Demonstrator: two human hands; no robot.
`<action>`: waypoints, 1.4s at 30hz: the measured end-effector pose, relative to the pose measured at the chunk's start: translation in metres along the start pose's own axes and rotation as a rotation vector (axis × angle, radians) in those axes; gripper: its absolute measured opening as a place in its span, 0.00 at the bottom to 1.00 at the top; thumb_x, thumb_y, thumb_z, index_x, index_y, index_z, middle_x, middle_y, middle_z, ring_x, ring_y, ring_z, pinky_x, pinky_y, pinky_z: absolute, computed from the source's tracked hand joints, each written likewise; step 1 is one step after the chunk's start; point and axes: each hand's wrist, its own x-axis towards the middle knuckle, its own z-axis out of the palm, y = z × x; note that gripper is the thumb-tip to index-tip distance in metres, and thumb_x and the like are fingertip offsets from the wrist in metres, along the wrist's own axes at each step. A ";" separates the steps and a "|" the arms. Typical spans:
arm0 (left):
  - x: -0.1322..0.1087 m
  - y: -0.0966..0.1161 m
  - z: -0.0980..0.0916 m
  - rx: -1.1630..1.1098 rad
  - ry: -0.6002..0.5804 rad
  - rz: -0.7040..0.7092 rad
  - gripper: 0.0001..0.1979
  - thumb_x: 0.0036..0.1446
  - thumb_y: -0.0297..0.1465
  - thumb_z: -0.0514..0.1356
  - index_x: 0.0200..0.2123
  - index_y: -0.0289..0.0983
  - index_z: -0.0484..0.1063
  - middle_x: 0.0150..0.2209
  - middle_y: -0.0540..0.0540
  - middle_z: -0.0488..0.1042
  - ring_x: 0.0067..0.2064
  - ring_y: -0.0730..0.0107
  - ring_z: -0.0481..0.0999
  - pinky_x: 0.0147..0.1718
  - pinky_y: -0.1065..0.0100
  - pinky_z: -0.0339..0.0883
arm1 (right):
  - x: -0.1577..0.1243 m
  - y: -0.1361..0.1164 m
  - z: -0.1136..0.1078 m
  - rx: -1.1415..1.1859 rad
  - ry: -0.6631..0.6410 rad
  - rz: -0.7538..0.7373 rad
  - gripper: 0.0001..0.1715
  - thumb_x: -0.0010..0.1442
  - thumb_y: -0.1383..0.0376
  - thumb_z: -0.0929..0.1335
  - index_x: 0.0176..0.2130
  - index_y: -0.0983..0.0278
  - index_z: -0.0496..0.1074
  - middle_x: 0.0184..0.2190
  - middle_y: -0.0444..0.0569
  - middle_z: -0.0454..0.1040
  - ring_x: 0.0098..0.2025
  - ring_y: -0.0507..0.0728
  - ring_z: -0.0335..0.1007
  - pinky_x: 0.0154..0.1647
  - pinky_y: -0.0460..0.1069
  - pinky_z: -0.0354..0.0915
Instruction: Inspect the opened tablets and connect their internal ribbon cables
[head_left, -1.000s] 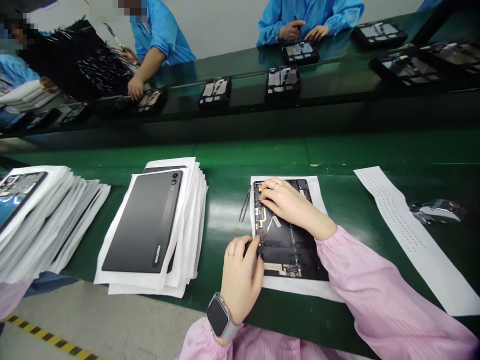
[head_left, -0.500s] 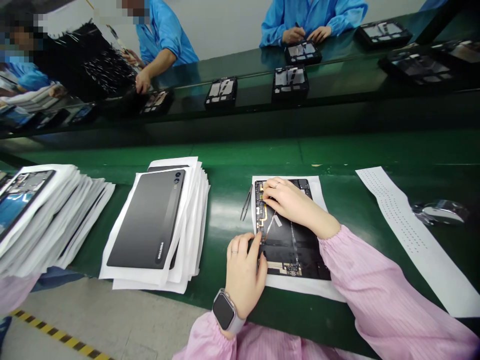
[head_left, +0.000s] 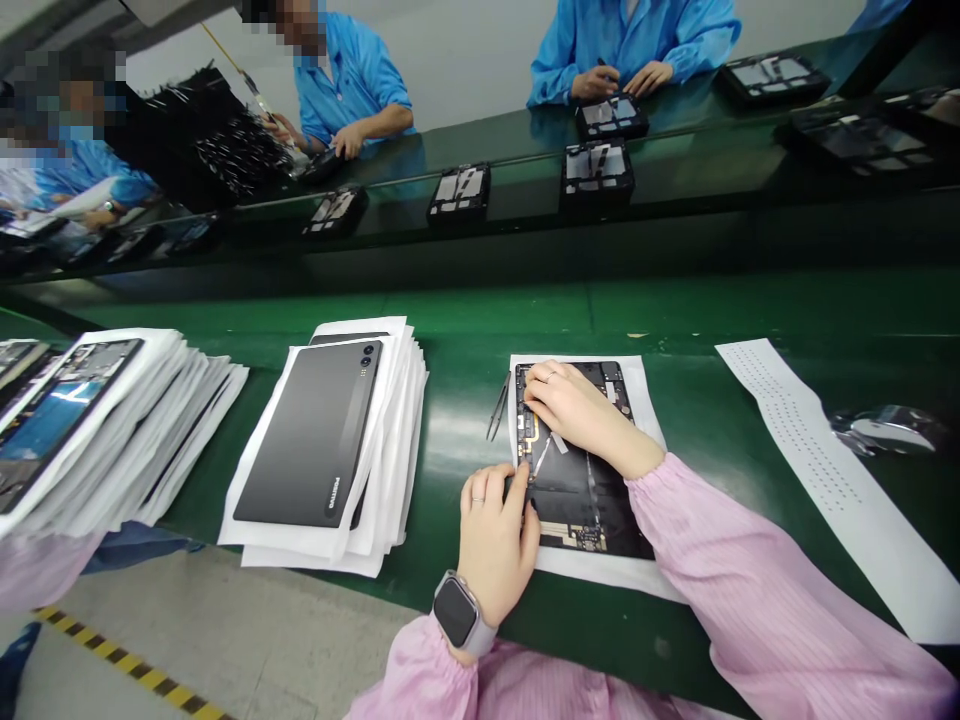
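Lying on a white sheet on the green table, the opened tablet had both bare hands on it. The right hand covered its upper left part, fingers bent onto the inner components; whether that grip pinched anything could not be told. The left hand, thumb and forefinger apart, rested fingertips on the tablet's left edge in a loose grip.

Left of the tablet, a grey cover topped a paper-interleaved pile and read "POSITIVO" in pale letters near its lower corner. Tweezers lay between that pile and the tablet, just beside the latter. Right of the tablet ran a paper strip with rows of dark marks too small to read, touching or nearly touching a shiny object. Beyond the tablet, black units lined a raised surface, with blue-sleeved co-workers behind.
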 end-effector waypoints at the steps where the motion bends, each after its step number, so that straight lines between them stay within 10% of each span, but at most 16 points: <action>1: 0.000 0.000 0.000 0.002 -0.005 0.000 0.24 0.63 0.24 0.54 0.62 0.36 0.66 0.53 0.38 0.69 0.56 0.53 0.67 0.56 0.50 0.64 | 0.000 0.000 0.000 -0.003 0.003 -0.001 0.09 0.68 0.74 0.67 0.35 0.65 0.73 0.41 0.52 0.71 0.47 0.65 0.67 0.50 0.59 0.64; 42: 0.027 0.014 -0.001 0.192 -0.129 -0.044 0.24 0.68 0.31 0.50 0.65 0.35 0.62 0.46 0.41 0.70 0.49 0.55 0.69 0.52 0.53 0.63 | -0.005 0.008 0.005 0.012 0.081 -0.020 0.08 0.69 0.73 0.67 0.36 0.65 0.72 0.42 0.53 0.72 0.50 0.65 0.67 0.53 0.58 0.64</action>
